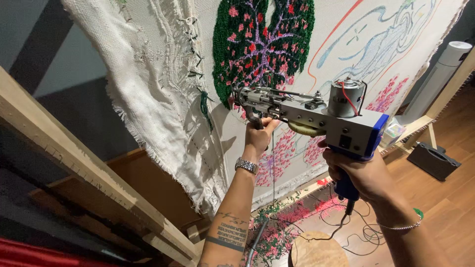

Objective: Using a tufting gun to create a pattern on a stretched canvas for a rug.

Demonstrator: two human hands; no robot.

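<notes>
- Wood floor [445, 207] at lower right; a dark wall [74, 104] behind the frame at left.
- Wooden frame [74, 163] runs slantwise from left edge to bottom centre; white cloth [341, 39] stretched on it, with a frayed loose edge [148, 89] hanging at left.
- Cloth bears a tufted patch [262, 39], dark green with pink and red spots and purple branching lines. Blue and red drawn outlines to its right; pink tufted areas lower down.
- Tufting gun [316, 116], grey body with blue rear plate, is held up against the cloth, its tip at the lower edge of the green patch. A round silver motor with a red wire sits on top.
- Left hand [258, 136]: grip closed round the gun's front handle, from below. Metal watch [246, 165] on the wrist; tattoos on the forearm.
- Right hand [358, 170]: grip closed round the blue rear handle, under the body. Thin chain bracelet [401, 226] on the wrist.
- Black cord [341, 227] drops from the rear handle and loops over the floor.
- Yarn scraps [282, 227], pink and green, lie on the floor below the cloth.
- Round wooden stool [319, 249] at bottom centre, just under the cord.
- Black box [434, 159] on the floor at right; tall white cylinder [438, 79] stands behind it near the frame's edge.
</notes>
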